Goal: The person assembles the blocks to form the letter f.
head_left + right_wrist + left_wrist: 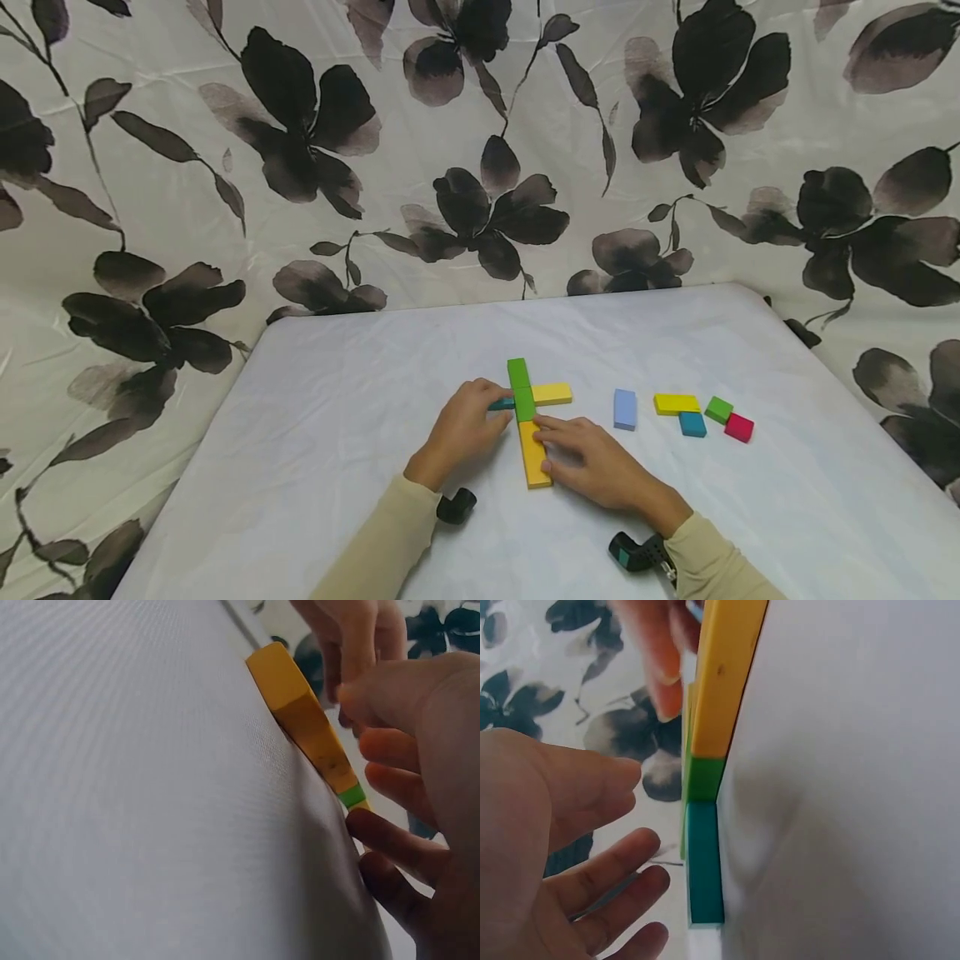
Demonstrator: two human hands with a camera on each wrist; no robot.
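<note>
1. Over white cloth (285, 467), our left hand (461, 423) spreads loose fingers beside the teal block (706, 862).
2. Our right hand (597, 461) rests relaxed fingers along the yellow stem (531, 450), probably keeping it aligned below the green blocks (524, 403).

A makeshift recording corner, perhaps in a home, though the narrow view cannot settle that: wrinkled floral-printed fabric (468, 208) hangs right behind a white-covered tabletop (315, 433), and black wrist cameras (457, 506) are worn.
</note>
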